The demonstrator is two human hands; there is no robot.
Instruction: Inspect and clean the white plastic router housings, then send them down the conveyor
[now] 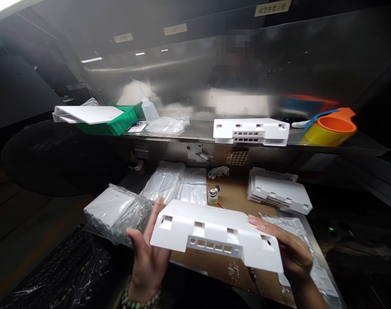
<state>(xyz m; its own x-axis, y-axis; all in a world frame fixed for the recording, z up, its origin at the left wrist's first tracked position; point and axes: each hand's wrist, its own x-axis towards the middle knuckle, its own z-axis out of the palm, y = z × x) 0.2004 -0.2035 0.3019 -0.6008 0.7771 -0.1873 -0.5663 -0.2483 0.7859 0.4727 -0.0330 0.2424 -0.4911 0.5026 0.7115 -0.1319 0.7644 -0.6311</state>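
A white plastic housing (211,234) with port cut-outs and small square notches is held up in front of me, tilted. My right hand (290,249) grips it by the right end, fingers along the top edge. My left hand (150,253), wearing a beaded bracelet, is at the left end with thumb and fingers spread apart. The panel hides part of these fingers, so I cannot tell whether they touch it. Below lies a brown cardboard sheet (195,264) on the bench.
Bagged white housings (108,206) lie to the left, clear plastic bags (165,182) behind. A stack of housings (279,191) stands at right. The shelf carries another housing (251,128), a green bin (124,122), a bottle (149,109) and a yellow-orange cup (330,128). A small dispenser (212,196) sits mid-bench.
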